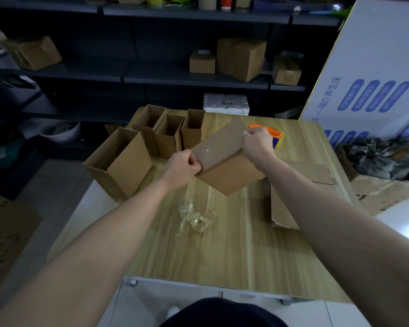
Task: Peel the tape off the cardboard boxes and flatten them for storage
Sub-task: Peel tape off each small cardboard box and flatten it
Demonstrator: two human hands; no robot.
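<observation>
Box point(224, 166) held above the table's point(222, 256) middle; left hand point(182, 167) clenches its taped near corner, right hand point(257, 143) its far edge. Thin tape point(207, 153) may tear short, or the box slip, if pulled sharply.

Open boxes point(149, 138) far left on table point(222, 256), held box point(224, 166) centre, flattened cardboard point(281, 208) right, crumpled tape point(195, 217) nearer.

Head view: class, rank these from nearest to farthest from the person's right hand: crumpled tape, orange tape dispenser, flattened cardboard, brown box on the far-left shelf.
From the right hand:
1. Orange tape dispenser, just behind the hand.
2. Flattened cardboard, on the table, right side.
3. Crumpled tape, mid-table, towards the person.
4. Brown box, far-left shelf.
</observation>
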